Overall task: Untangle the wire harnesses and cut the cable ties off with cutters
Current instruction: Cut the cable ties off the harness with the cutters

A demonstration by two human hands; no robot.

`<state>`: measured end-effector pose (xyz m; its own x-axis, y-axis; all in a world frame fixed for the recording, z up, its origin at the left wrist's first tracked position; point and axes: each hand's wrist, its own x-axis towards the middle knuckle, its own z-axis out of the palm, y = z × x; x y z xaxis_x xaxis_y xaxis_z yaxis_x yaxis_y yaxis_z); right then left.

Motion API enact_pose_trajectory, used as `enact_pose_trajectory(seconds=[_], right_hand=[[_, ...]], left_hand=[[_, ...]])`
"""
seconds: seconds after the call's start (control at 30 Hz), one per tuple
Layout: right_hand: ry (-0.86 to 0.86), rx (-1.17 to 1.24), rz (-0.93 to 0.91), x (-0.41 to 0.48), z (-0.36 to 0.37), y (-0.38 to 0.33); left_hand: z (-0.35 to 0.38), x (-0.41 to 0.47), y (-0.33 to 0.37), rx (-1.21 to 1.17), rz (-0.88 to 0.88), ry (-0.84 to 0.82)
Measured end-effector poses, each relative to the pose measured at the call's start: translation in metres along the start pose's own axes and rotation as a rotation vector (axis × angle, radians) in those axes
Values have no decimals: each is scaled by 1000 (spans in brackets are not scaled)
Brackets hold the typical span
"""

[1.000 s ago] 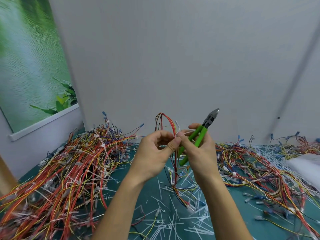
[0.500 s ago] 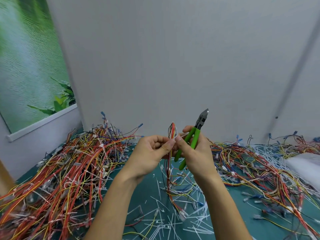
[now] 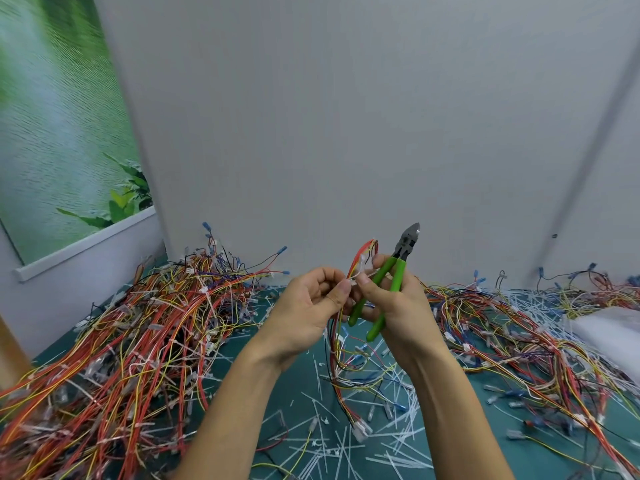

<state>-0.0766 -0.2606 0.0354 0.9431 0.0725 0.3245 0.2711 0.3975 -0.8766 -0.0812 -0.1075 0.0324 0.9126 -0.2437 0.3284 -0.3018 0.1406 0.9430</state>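
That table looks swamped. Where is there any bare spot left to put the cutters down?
Nearly bare: the green mat between the left forearm and the hanging harness, and a thin strip between the left wire pile and the left wall. Crowded: cut ties litter the near middle, and the right wire pile fills the right side.

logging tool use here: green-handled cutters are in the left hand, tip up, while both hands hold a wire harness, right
Not quite: the head view shows the cutters in the right hand, tip up, while it and the left hand hold the wire harness.
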Motion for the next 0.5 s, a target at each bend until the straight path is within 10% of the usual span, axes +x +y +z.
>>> enact_pose_trajectory(seconds=[0.5], right_hand=[[-21,229,103,4,-1,-1]], left_hand=[[3,-1,4,48,114,5]])
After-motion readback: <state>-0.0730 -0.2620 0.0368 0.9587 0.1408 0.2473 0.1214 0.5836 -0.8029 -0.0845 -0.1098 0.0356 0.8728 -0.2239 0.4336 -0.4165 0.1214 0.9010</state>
